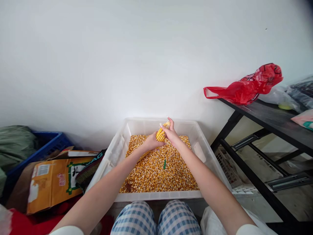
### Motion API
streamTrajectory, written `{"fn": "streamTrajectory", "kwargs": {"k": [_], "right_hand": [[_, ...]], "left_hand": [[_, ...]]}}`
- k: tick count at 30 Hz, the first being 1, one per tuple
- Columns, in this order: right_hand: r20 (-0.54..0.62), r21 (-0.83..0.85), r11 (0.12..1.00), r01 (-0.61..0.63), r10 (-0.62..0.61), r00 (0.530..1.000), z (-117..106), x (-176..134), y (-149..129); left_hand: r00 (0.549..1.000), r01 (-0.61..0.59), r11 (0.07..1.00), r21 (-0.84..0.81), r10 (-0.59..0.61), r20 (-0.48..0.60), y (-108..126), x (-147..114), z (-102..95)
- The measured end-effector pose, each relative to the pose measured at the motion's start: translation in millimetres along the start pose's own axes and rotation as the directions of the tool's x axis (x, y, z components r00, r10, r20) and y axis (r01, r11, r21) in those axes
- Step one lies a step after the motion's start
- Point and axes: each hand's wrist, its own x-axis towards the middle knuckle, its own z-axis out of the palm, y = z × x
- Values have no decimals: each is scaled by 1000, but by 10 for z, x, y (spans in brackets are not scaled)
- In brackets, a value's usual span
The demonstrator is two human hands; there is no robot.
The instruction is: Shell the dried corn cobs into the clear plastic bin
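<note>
An ear of corn (160, 134), covered in yellow kernels, is held tilted above a bin of loose kernels. My left hand (153, 141) is closed round its lower end. Over its upper part is my right hand (171, 134), with the thumb against the ear and a finger raised near the tip. Below lie many loose corn kernels (158, 176) in a translucent plastic bin (156, 195). Another ear of corn (143, 156) shows partly behind my left forearm. A small green object (164, 164) pokes out of the kernels; I cannot make out its kind.
Left of the bin are a torn cardboard box (55, 182), a dark mesh bag (89, 171) and a blue crate (53, 140). On the right stands a black-framed table (281, 127) carrying a red plastic bag (254, 85). A white wall (156, 58) rises behind the bin.
</note>
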Motion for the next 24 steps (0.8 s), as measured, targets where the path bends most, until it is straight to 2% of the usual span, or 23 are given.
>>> {"fn": "streamTrajectory", "kwargs": {"k": [2, 6, 8, 12, 15, 18, 21, 24], "right_hand": [[39, 19, 1000, 11, -12, 999, -13, 6, 0], [232, 119, 993, -23, -5, 973, -84, 2, -88], [250, 173, 984, -31, -14, 968, -104, 3, -140], [149, 208, 978, -33, 1, 989, -59, 23, -124], [51, 198, 980, 24, -35, 998, 38, 48, 6], [-25, 202, 976, 74, -71, 997, 129, 67, 130], [-9, 222, 975, 29, -28, 1000, 153, 72, 153], [-37, 291, 956, -23, 35, 999, 122, 74, 114]], "left_hand": [[1000, -21, 1000, -12, 21, 13, -15, 9, -6], [993, -66, 996, -58, 71, 99, -6, 7, -70], [992, -104, 994, -16, 105, 65, 0, 16, -102], [985, -158, 981, 114, 165, -54, -16, 46, -115], [992, -83, 989, 126, 93, -82, -33, 56, -91], [974, 4, 968, 249, 53, -222, -35, 61, -71], [944, 82, 917, 391, 55, -326, -29, 65, -60], [940, 89, 879, 468, 81, -331, -25, 61, -44]]}}
